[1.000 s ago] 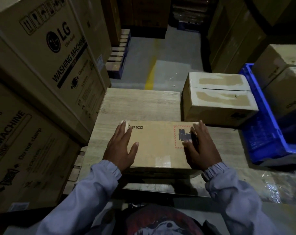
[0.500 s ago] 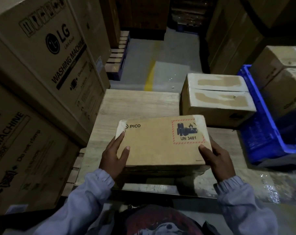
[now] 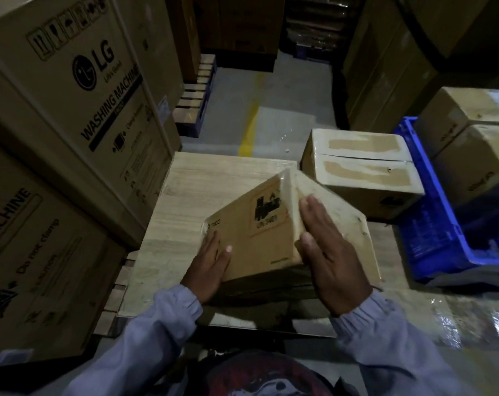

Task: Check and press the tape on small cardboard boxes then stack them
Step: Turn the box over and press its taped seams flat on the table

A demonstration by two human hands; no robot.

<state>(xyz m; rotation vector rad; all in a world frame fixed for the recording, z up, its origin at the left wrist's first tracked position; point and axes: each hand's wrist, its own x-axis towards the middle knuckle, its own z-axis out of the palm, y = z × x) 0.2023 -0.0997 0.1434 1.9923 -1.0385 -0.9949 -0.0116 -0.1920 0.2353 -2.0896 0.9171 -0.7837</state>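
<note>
A person's hands tilt a small box (image 3: 259,232) above a wooden surface (image 3: 214,184), left hand (image 3: 209,264) flat on its near left corner, right hand (image 3: 331,261) spread over its right face. A taped box (image 3: 362,170) sits far right beside a blue crate (image 3: 431,224); washing-machine cartons (image 3: 71,110) stand left.

Small brown PICO box (image 3: 259,235) w/ blurred battery label is tilting on one edge over the bench (image 3: 214,178), clear tape shining along its top ridge. Second box (image 3: 362,170), whitish w/ torn patches, is sitting flat far right, flap seam slightly gaping.
</note>
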